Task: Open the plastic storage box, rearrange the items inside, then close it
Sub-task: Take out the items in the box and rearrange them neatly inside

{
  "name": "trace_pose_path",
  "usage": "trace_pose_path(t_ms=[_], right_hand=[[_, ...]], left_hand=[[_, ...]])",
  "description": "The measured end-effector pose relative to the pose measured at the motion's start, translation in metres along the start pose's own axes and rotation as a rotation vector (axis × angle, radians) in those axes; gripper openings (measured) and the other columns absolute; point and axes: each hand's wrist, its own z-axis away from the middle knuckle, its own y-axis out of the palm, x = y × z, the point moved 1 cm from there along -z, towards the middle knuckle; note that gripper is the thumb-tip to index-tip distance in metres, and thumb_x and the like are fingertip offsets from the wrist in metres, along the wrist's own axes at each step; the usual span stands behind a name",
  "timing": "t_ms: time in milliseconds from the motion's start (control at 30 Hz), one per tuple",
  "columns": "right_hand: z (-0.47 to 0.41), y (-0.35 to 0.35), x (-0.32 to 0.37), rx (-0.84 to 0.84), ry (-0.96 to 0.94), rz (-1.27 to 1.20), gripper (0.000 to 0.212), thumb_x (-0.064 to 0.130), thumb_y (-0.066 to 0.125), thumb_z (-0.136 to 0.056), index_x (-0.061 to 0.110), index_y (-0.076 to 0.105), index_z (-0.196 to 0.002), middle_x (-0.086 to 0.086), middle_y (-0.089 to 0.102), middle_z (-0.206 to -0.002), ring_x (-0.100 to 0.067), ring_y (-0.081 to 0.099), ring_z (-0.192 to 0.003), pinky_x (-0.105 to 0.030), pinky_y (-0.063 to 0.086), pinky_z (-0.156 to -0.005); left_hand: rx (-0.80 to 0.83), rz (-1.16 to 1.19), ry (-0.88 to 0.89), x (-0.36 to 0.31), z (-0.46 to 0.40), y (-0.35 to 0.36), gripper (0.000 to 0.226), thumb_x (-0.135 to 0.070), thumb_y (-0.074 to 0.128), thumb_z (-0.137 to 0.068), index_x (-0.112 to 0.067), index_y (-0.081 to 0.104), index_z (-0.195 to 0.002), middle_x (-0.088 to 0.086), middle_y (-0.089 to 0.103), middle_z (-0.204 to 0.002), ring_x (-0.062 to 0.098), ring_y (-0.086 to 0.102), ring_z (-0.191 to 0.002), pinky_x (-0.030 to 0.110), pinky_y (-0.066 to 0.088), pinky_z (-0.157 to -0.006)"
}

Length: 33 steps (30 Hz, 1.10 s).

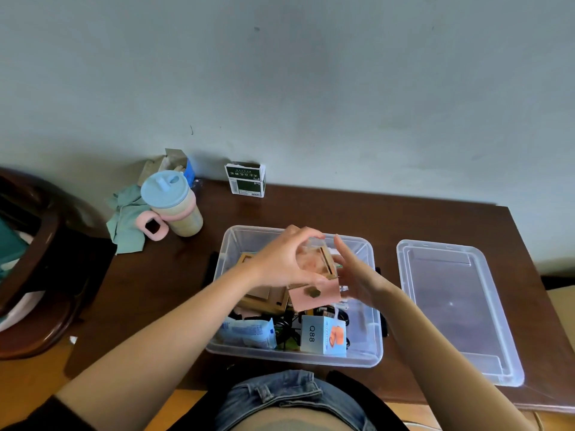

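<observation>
Dark brown wood makes up the table point(311, 209), which stands against a pale green wall point(311, 73). Nearest to the camera is the person's lap in blue jeans point(280, 396). Just past it on the table sits the clear plastic storage box point(371, 337) with its top off. At the near end of the box, a white and blue carton marked Q88 point(322, 335) stands beside a soft blue and white packet point(249, 332), and dark cords lie tangled between and behind them. Further in lies a flat wooden box point(264, 295).

Over the middle of the box both hands meet around a small clear case point(314, 259) with a pink front point(314, 295) and a little brass knob. The left hand point(280, 262) curls its fingers and thumb round the case from the left and holds it up above the other things. The right hand point(351, 272) is at the right side of the case with its fingers straight and pointing up; its grip is loose and open, and I cannot tell if it touches the case.

To the right of the box, close by, the clear lid point(457, 309) lies flat on the table. Further back on the left stands a cup with a blue lid and pink handle point(171, 206), next to a green cloth point(126, 219). Behind them is an open cardboard box point(174, 164). At the far edge, by the wall, stands a small green and white carton point(245, 180)
</observation>
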Motion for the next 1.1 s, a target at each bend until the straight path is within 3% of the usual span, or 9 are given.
trace_pose_path(t_ms=[133,200,267,400,500,700,833,933,1100], right_hand=[[-0.003,-0.005,-0.007,-0.051,0.001,0.026,0.032,0.052,0.054,-0.088,0.027,0.075,-0.087,0.002,0.075,-0.084,-0.009,0.071,-0.073,-0.029,0.056,-0.072],[-0.006,-0.007,-0.011,-0.097,0.021,0.124,0.028,0.045,0.058,-0.087,0.022,0.066,-0.101,-0.004,0.073,-0.094,-0.013,0.071,-0.078,-0.034,0.058,-0.074],[-0.012,-0.007,-0.018,-0.184,0.048,0.291,0.046,0.044,0.060,-0.085,0.015,0.052,-0.120,-0.010,0.064,-0.113,-0.022,0.064,-0.100,-0.041,0.052,-0.088],[-0.020,0.005,-0.023,-0.294,0.016,0.561,0.069,0.044,0.057,-0.087,0.012,0.032,-0.143,-0.012,0.043,-0.139,-0.029,0.043,-0.126,-0.042,0.040,-0.104],[-0.023,0.008,-0.018,-0.409,-0.090,0.642,0.054,0.038,0.049,-0.092,0.009,0.043,-0.137,-0.012,0.044,-0.140,-0.027,0.037,-0.129,-0.045,0.035,-0.107],[-0.019,0.010,-0.012,-0.503,-0.164,0.647,0.039,0.031,0.048,-0.092,0.012,0.053,-0.127,-0.009,0.049,-0.133,-0.024,0.046,-0.121,-0.037,0.039,-0.100],[-0.016,0.013,-0.011,-0.655,-0.243,0.613,0.025,0.028,0.052,-0.091,0.017,0.058,-0.113,-0.004,0.051,-0.127,-0.018,0.050,-0.111,-0.025,0.041,-0.081],[-0.015,0.017,-0.012,-0.739,-0.266,0.581,0.020,0.025,0.054,-0.089,0.017,0.057,-0.107,-0.002,0.048,-0.123,-0.016,0.052,-0.098,-0.023,0.039,-0.067],[-0.017,0.028,-0.011,-0.762,-0.346,0.456,0.009,0.020,0.054,-0.090,0.019,0.055,-0.098,0.005,0.057,-0.098,-0.014,0.057,-0.079,-0.022,0.043,-0.058]], left_hand=[[0.050,0.111,0.054,0.000,-0.005,0.016,0.056,-0.042,0.074,-0.078,-0.036,0.047,-0.128,-0.011,0.048,-0.128,0.001,0.044,-0.119,0.023,0.038,-0.099],[0.055,0.116,-0.015,0.008,-0.004,0.006,0.039,-0.045,0.063,-0.087,-0.035,0.050,-0.123,-0.012,0.051,-0.126,0.001,0.047,-0.118,0.023,0.038,-0.098],[0.055,-0.008,-0.109,0.022,0.001,-0.011,0.028,-0.044,0.056,-0.091,-0.030,0.055,-0.116,-0.011,0.051,-0.119,0.009,0.048,-0.118,0.024,0.037,-0.094],[0.331,-0.254,-0.292,0.049,0.024,-0.026,0.061,-0.049,0.066,-0.083,-0.030,0.043,-0.135,-0.003,0.032,-0.141,0.017,0.036,-0.130,0.033,0.034,-0.107],[0.458,-0.385,-0.281,0.057,0.038,-0.019,0.081,-0.032,0.073,-0.078,-0.035,0.028,-0.144,-0.007,0.018,-0.151,0.018,0.026,-0.136,0.037,0.034,-0.110],[0.345,-0.623,-0.107,0.061,0.047,-0.008,0.072,-0.031,0.066,-0.082,-0.038,0.029,-0.143,-0.006,0.021,-0.155,0.017,0.023,-0.140,0.041,0.030,-0.111],[0.043,-0.587,0.019,0.061,0.051,-0.021,0.055,-0.023,0.056,-0.083,-0.042,0.046,-0.133,-0.015,0.052,-0.136,0.010,0.053,-0.116,0.029,0.043,-0.093],[-0.107,-0.467,-0.010,0.057,0.050,-0.034,0.049,-0.021,0.057,-0.081,-0.041,0.051,-0.125,-0.017,0.064,-0.112,0.011,0.063,-0.093,0.030,0.049,-0.074],[-0.284,-0.019,-0.075,0.056,0.052,-0.053,0.043,-0.018,0.060,-0.081,-0.028,0.058,-0.122,-0.012,0.065,-0.108,0.012,0.062,-0.098,0.032,0.049,-0.083]])
